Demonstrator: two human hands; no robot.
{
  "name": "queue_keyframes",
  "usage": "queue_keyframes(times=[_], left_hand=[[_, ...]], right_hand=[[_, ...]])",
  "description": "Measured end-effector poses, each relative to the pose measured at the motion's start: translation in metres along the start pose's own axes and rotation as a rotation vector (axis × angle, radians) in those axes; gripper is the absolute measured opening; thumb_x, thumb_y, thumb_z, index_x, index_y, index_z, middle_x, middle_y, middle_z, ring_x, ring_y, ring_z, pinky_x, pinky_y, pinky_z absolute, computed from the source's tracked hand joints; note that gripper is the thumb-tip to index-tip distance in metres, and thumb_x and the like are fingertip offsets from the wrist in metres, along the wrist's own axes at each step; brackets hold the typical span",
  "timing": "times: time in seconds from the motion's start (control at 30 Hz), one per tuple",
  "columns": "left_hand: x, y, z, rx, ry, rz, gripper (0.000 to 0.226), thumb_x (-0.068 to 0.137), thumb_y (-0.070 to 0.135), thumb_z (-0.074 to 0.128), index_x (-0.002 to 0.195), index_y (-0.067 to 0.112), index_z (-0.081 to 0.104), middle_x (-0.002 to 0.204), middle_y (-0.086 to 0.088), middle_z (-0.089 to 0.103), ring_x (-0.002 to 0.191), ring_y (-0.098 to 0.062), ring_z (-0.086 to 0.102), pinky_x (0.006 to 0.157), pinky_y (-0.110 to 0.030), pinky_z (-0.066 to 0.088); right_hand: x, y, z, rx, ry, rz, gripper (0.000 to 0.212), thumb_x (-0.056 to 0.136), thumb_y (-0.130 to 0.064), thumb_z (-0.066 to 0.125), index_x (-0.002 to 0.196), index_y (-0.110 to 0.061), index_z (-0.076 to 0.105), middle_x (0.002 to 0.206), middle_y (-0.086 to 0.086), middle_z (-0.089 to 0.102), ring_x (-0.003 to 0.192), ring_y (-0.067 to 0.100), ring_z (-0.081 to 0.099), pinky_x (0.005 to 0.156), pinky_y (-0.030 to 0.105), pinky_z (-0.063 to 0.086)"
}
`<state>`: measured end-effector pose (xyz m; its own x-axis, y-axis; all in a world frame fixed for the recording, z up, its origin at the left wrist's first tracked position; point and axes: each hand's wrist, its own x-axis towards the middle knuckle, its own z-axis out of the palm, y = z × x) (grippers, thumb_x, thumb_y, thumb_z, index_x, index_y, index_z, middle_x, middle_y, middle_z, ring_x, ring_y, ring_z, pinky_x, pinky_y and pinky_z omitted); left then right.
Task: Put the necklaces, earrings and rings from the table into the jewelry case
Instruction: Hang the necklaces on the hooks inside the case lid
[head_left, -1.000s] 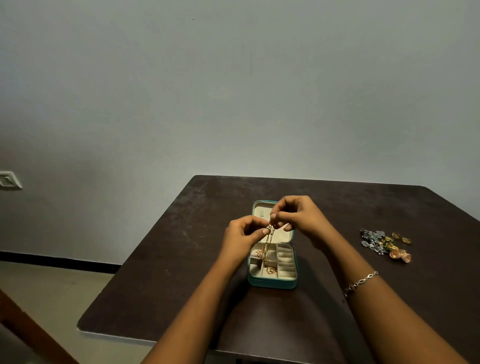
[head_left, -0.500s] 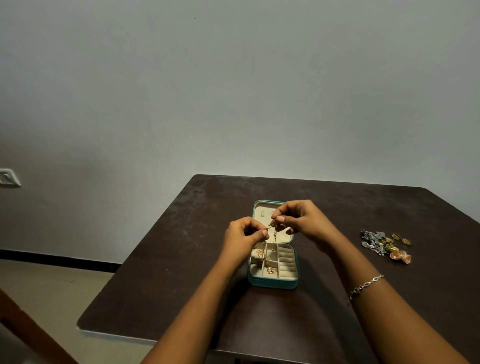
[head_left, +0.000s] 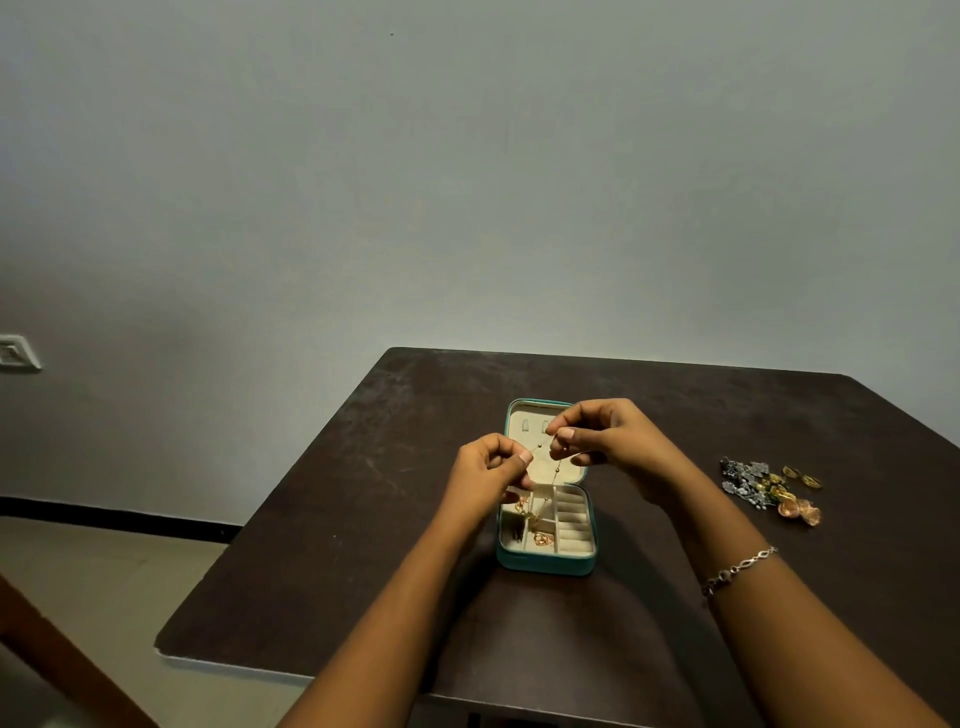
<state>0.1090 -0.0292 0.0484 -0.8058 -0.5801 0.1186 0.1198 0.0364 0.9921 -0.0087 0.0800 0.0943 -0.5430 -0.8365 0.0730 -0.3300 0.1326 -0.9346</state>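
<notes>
Left hand and right hand raised over open teal jewelry case, each pinching thin gold necklace between thumb and fingertip. Chain stretched between the two pinches, remainder hanging down into left side of the tray (other gold pieces lying there). Case near middle of dark table. Loose pile of silver, gold and copper jewelry well apart to the right. Silver bracelet on right wrist.

The light is dim and flat, and the wall beyond my right hand darkens out past my left hand. Soft shadows lie on the table under my forearms; the thin necklace both hands pinch is barely resolved.
</notes>
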Motion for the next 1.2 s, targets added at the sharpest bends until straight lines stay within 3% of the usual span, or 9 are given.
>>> queue_keyframes(times=[0.1, 0.27, 0.43, 0.83, 1.2], left_hand=[[0.0, -0.002, -0.002, 0.051, -0.011, -0.002, 0.008, 0.087, 0.004, 0.057, 0.081, 0.008, 0.056, 0.068, -0.004, 0.057, 0.063, -0.012, 0.057, 0.051, -0.015, 0.043], [0.002, -0.005, -0.008, 0.092, -0.001, -0.029, 0.012, 0.086, 0.001, 0.057, 0.079, 0.01, 0.057, 0.07, -0.002, 0.059, 0.056, -0.002, 0.059, 0.053, -0.016, 0.044], [0.001, -0.006, -0.008, 0.047, 0.011, -0.06, 0.016, 0.086, -0.003, 0.055, 0.077, 0.009, 0.056, 0.071, -0.003, 0.058, 0.061, -0.007, 0.057, 0.05, -0.014, 0.044], [0.001, -0.01, -0.008, -0.007, 0.013, -0.084, 0.014, 0.086, -0.007, 0.054, 0.078, 0.005, 0.057, 0.075, -0.008, 0.061, 0.063, -0.007, 0.061, 0.049, -0.01, 0.046], [0.001, -0.013, -0.009, -0.045, 0.01, -0.081, 0.017, 0.085, -0.011, 0.052, 0.076, 0.003, 0.055, 0.072, -0.011, 0.06, 0.051, -0.001, 0.062, 0.05, -0.01, 0.048]], right_hand=[[0.0, -0.007, -0.003, 0.032, 0.01, -0.011, 0.015, 0.089, -0.002, 0.052, 0.086, -0.01, 0.064, 0.075, 0.004, 0.067, 0.066, 0.007, 0.066, 0.058, 0.017, 0.046], [0.001, -0.022, -0.01, 0.042, 0.039, -0.047, 0.014, 0.089, -0.003, 0.053, 0.087, -0.011, 0.064, 0.075, 0.004, 0.067, 0.067, 0.008, 0.066, 0.061, 0.018, 0.048], [0.002, -0.037, -0.016, 0.073, 0.053, -0.097, 0.016, 0.089, -0.002, 0.052, 0.085, -0.011, 0.065, 0.075, 0.004, 0.067, 0.07, 0.011, 0.064, 0.068, 0.025, 0.05], [-0.004, -0.069, -0.027, 0.16, 0.055, -0.234, 0.013, 0.089, -0.002, 0.051, 0.087, -0.007, 0.063, 0.071, 0.003, 0.066, 0.067, 0.012, 0.067, 0.063, 0.021, 0.05], [-0.006, -0.08, -0.04, 0.17, 0.102, -0.305, 0.016, 0.09, -0.003, 0.05, 0.087, -0.01, 0.065, 0.069, -0.002, 0.068, 0.07, 0.014, 0.067, 0.061, 0.019, 0.052]])
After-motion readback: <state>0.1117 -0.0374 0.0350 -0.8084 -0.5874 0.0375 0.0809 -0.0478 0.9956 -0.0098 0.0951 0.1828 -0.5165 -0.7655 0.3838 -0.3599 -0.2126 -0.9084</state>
